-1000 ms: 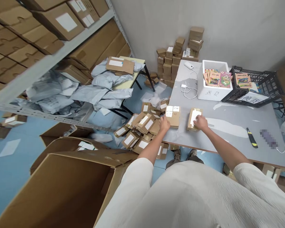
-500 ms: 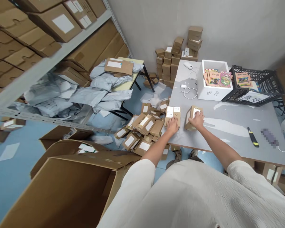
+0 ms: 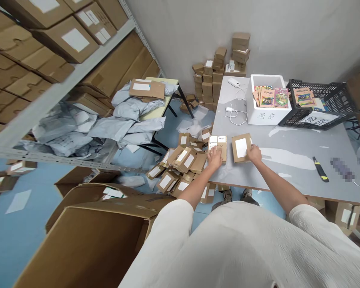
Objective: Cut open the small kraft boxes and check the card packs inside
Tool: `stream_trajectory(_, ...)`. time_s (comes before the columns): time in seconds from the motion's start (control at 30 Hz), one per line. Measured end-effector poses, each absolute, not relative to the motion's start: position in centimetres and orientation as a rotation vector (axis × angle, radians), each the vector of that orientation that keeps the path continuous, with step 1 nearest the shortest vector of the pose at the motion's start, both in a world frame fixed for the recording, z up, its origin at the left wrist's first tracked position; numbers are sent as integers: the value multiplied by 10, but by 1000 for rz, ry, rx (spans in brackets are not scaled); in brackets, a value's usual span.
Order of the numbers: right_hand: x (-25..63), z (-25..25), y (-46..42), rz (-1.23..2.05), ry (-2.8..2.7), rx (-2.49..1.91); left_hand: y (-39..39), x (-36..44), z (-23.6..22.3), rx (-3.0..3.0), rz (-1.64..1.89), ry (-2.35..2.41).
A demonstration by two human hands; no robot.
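My left hand (image 3: pixel 215 157) lies on top of a small cardboard box (image 3: pixel 222 143) at the table's left edge, fingers apart. White labels with handwriting cover that box's far end. Just to the right, my right hand (image 3: pixel 253 153) grips another small cardboard box (image 3: pixel 237 157) by its right side, thumb and fingers around the edge. A blank-looking white label faces up on this second box. A narrow strip of table separates the two boxes. Both stand on the grey table (image 3: pixel 264 172).
A white foam box (image 3: pixel 265 116) with colourful booklets and a black plastic crate (image 3: pixel 291 114) stand at the back. A black-and-yellow cutter (image 3: pixel 320 170) lies on the right. Left of the table, small boxes (image 3: pixel 167 181) are heaped near a big open carton (image 3: pixel 108 212).
My right hand has turned its box so the labelled face points up, and has shifted from its top to its right side. My left hand stays on its box.
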State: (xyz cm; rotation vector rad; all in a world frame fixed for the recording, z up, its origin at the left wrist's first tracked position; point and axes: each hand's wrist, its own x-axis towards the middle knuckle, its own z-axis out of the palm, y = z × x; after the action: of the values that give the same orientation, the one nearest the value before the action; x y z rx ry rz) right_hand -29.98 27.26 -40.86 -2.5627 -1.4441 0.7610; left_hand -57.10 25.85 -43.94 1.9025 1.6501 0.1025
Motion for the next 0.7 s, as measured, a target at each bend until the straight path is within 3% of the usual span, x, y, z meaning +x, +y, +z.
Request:
stream_trajectory(0.4,-312,-430,263,1114,-1657,-2415,264,-584,-440,1805,62,1589)
stream_trajectory(0.7,-313,-423,244,939,-1585,-2362,255,-553,-430,1957,202,1408)
